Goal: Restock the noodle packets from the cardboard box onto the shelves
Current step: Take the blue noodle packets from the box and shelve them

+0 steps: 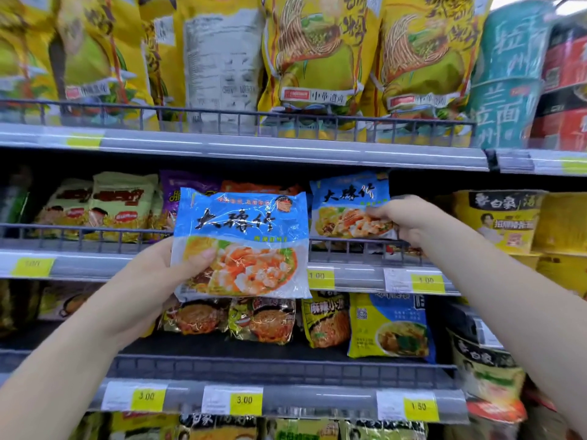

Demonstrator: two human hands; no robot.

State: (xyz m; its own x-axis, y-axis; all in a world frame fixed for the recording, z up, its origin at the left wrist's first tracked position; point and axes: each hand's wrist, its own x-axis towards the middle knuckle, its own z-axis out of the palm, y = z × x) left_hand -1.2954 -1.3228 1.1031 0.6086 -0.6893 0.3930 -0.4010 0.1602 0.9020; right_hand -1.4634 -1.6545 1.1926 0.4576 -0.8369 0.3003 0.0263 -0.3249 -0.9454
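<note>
My left hand [165, 274] grips a blue noodle packet [247, 236] by its lower left corner, thumb on the front, holding it upright in front of the middle shelf [95, 265]. My right hand [403, 220] pinches the right edge of a second, matching blue noodle packet [346, 208], which stands on the middle shelf behind its wire rail. The cardboard box is out of view.
Tall yellow noodle bags [317, 58] fill the top shelf behind a wire rail. Green, purple and orange packets sit left of the blue one. Yellow tubs [498, 217] stand at the right. The lower shelf [270, 398] holds several packets with dark bare room in front of them.
</note>
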